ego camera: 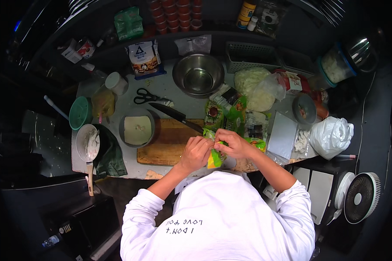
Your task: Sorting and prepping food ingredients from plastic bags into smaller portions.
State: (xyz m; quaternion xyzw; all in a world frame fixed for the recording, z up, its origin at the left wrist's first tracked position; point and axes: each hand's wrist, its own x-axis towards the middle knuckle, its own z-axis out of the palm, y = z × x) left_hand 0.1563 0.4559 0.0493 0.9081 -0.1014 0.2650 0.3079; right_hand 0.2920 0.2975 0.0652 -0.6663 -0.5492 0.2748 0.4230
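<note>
My left hand (198, 150) and my right hand (232, 142) meet at the table's front edge, both pinching a green and yellow plastic packet (215, 159). Fingers hide much of the packet. Behind them, a black kitchen knife (173, 112) lies slantwise, its handle pointing toward the packet. A wooden cutting board (170, 153) is under and left of my left hand. More green food packets (233, 112) lie just beyond my right hand. Left of the board's middle stands a round grey container (138, 130) with a pale square sheet and small bits in it.
Black scissors (147, 96) and a steel bowl (198, 75) are farther back. At left are a green bowl (80, 113) and a pan (88, 143) whose handle overhangs the edge. Bagged shredded vegetables (258, 89), a white plastic bag (332, 137) and a fan (362, 198) are at right.
</note>
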